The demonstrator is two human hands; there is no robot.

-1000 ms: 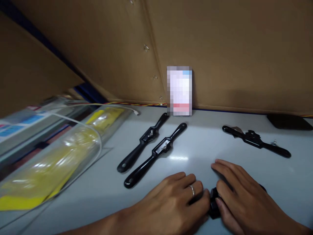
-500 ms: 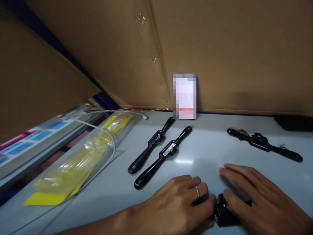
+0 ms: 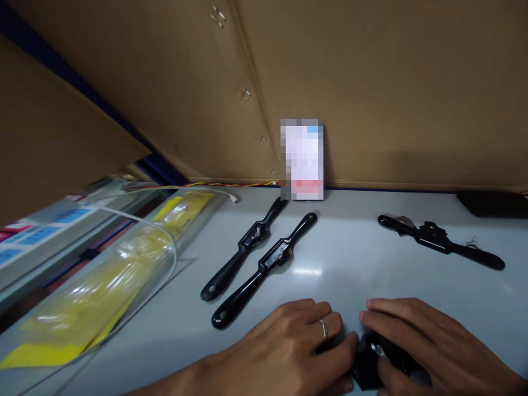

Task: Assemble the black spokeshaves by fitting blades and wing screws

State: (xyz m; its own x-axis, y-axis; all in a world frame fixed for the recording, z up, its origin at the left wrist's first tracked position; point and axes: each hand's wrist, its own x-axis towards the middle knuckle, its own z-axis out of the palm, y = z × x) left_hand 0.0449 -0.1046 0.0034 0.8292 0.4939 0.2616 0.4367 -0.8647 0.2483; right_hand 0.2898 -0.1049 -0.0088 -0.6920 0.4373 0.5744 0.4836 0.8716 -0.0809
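Observation:
A black spokeshave (image 3: pixel 366 366) lies low in the view between my two hands, most of it hidden by them. My left hand (image 3: pixel 305 346) is closed around its left side, with a ring on one finger. A small silver screw (image 3: pixel 376 349) shows on the spokeshave body. My right hand (image 3: pixel 433 352) arches over the other side, thumb against the screw and long fingers reaching past the body. Two more black spokeshaves, a nearer one (image 3: pixel 247 291) and a farther one (image 3: pixel 226 269), lie side by side left of centre with silver screws at their middles.
At the right lies another spokeshave (image 3: pixel 433 237), with loose silver screws (image 3: pixel 472 242) behind its handle. A phone (image 3: pixel 305 159) leans on the cardboard wall (image 3: pixel 371 82). Clear plastic packaging with yellow sheets (image 3: pixel 99 275) and a white cable (image 3: pixel 175 247) occupy the left. A dark object (image 3: pixel 490 204) sits back right.
The view has shifted slightly, moving table items leftward. My right thumb has moved down the spokeshave, and the silver screw shows more plainly. My left hand keeps its hold.

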